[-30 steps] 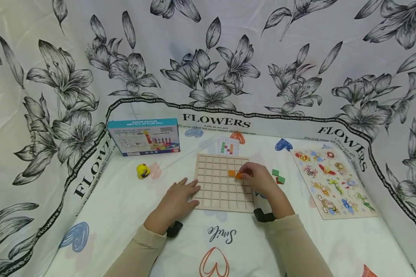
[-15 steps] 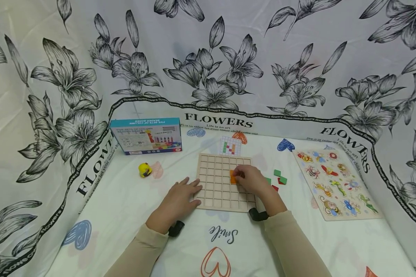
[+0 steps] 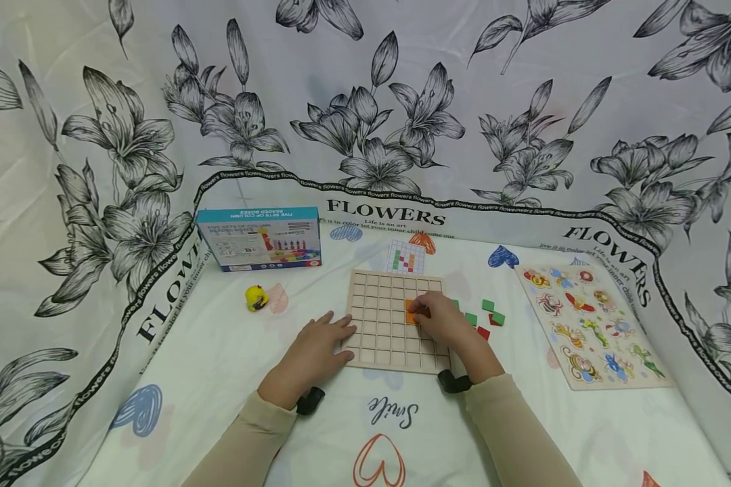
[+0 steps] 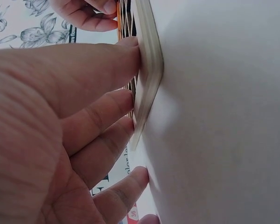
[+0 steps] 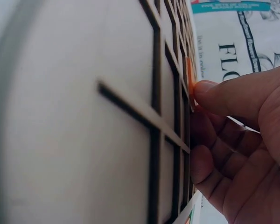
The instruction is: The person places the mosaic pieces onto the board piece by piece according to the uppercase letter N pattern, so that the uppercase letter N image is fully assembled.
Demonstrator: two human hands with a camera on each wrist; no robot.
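The wooden grid board (image 3: 365,328) lies flat with two orange tiles on it, one directly below the other. My right hand (image 3: 447,321) reaches over its right side, thumb and fingertips pinching the lower orange tile (image 3: 410,318); the upper orange tile (image 3: 409,305) is partly covered. In the right wrist view my thumb touches the orange edge (image 5: 191,77), with the other fingers curled beside it. My left hand (image 3: 311,348) rests spread at the board's left edge. In the left wrist view its thumb and fingers touch the board's rim (image 4: 151,56).
Green tiles (image 3: 488,305) and red tiles (image 3: 483,333) lie right of the board. Behind it is a pattern card (image 3: 405,257). A box (image 3: 260,240) and a yellow toy (image 3: 256,297) stand left; an animal puzzle board (image 3: 591,328) lies far right.
My right hand has moved slightly left and down with its orange tile, which now sits under the other one. More green and red tiles show beside the hand. My left hand stays in place.
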